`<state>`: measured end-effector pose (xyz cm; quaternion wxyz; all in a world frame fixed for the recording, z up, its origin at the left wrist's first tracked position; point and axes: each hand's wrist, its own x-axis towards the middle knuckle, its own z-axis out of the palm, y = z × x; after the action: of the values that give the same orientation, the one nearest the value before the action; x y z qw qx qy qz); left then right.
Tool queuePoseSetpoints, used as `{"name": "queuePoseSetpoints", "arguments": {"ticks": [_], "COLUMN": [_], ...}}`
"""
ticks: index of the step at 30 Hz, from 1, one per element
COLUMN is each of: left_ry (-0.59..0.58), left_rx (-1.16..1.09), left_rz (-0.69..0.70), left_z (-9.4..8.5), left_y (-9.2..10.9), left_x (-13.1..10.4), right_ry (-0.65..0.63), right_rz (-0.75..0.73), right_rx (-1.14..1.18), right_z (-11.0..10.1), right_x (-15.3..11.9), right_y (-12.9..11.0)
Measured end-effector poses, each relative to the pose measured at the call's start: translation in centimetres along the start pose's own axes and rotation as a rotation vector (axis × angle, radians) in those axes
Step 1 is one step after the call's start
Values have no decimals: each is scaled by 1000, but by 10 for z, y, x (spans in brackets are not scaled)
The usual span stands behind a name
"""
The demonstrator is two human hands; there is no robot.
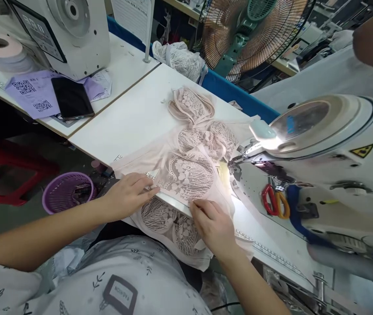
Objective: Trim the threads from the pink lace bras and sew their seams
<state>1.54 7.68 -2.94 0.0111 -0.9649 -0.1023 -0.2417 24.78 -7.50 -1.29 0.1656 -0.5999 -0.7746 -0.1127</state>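
A pale pink lace bra (191,175) lies across the front edge of the white table, under the sewing machine's lamp. My left hand (130,194) is closed on its lower edge at the left, beside a small white label (152,174). At the right, my right hand (214,225) pinches the same edge between thumb and fingers. More lace cups (160,214) hang over the table edge below my hands. Behind the bra sit further lace cups (191,105) in a folded pile. The sewing machine's needle area (234,164) is just right of the bra.
The sewing machine head (324,127) fills the right side, with red-and-orange-handled scissors (272,201) on it. A black phone (71,98) and purple papers (33,94) lie on the left table. Behind stands a fan (252,35). A purple basket (68,190) is on the floor.
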Motion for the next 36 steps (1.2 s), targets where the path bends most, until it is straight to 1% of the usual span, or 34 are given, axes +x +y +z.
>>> {"name": "queuePoseSetpoints", "arguments": {"ticks": [2, 5, 10, 13, 16, 19, 22, 25, 27, 30, 32, 36], "left_ry": [-3, 16, 24, 40, 76, 87, 33, 0, -10, -69, -107, -140], "left_rx": [28, 44, 20, 23, -34, -183, -224, -151, -115, -80, -70, -87], "left_rz": [-11, -18, 0, 6, 31, 124, 186, 219, 239, 201, 173, 175], "left_z": [5, 8, 7, 4, 0, 2, 12, 23, 27, 29, 31, 31], "left_y": [1, -1, -7, -7, 3, 24, 43, 53, 54, 53, 53, 55], "left_x": [-7, -12, -13, -10, -4, 6, 19, 32, 39, 45, 47, 45], "right_ry": [13, 22, 20, 21, 51, 41, -3, -3, 1, 2, 3, -22], "right_rz": [10, 19, 41, 53, 41, 44, 62, 71, 60, 54, 68, 88], "right_rx": [1, 3, 17, 22, 6, -9, -18, -26, -17, 2, 12, 43], "right_z": [0, 2, 5, 7, 9, 8, 5, 5, 6, 8, 9, 7], "right_x": [0, 0, -3, -7, -9, -7, -1, 6, 7, 5, 3, 3], "right_y": [-1, -2, -1, 0, 1, 2, 5, 11, 15, 20, 21, 18]}}
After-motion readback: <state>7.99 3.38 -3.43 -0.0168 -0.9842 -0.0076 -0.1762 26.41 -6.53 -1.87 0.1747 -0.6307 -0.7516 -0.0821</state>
